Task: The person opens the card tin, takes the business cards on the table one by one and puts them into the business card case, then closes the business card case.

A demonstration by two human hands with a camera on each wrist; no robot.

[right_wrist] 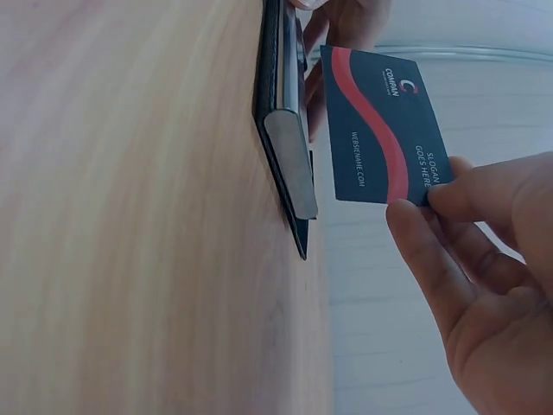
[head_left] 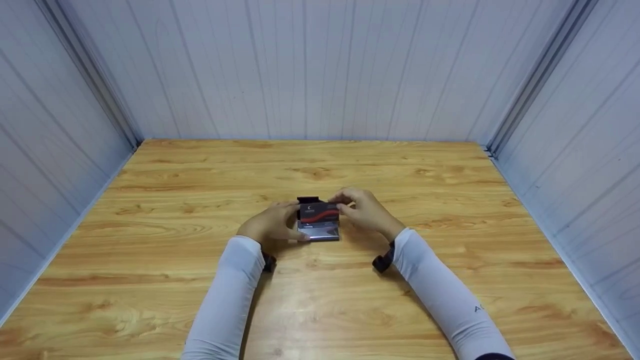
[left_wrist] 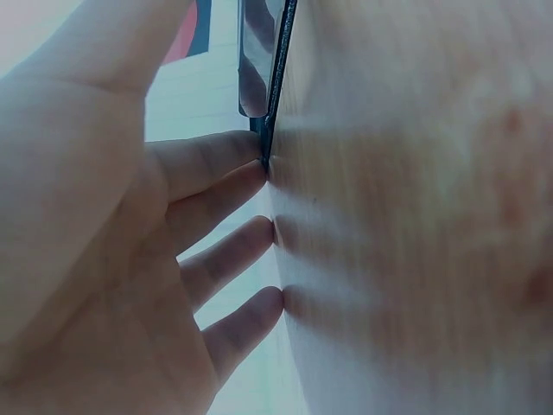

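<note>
Two hands at a card holder mid-table

The right hand (right_wrist: 484, 259) pinches a dark card (right_wrist: 380, 130) with a red wave by its corner, just above the holder (head_left: 320, 227), which lies at the wooden table's (head_left: 150, 280) centre; the left hand (head_left: 272, 222), at the holder's 9 o'clock, steadies it with relaxed fingers (left_wrist: 220, 169) touching its edge

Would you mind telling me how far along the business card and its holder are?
Done: the card holder lies open on the wooden table, steadied by the left hand. In hand: the right hand pinches a business card just above it, not touching. Left: the card is neither seated in the holder nor clear of it.
</note>
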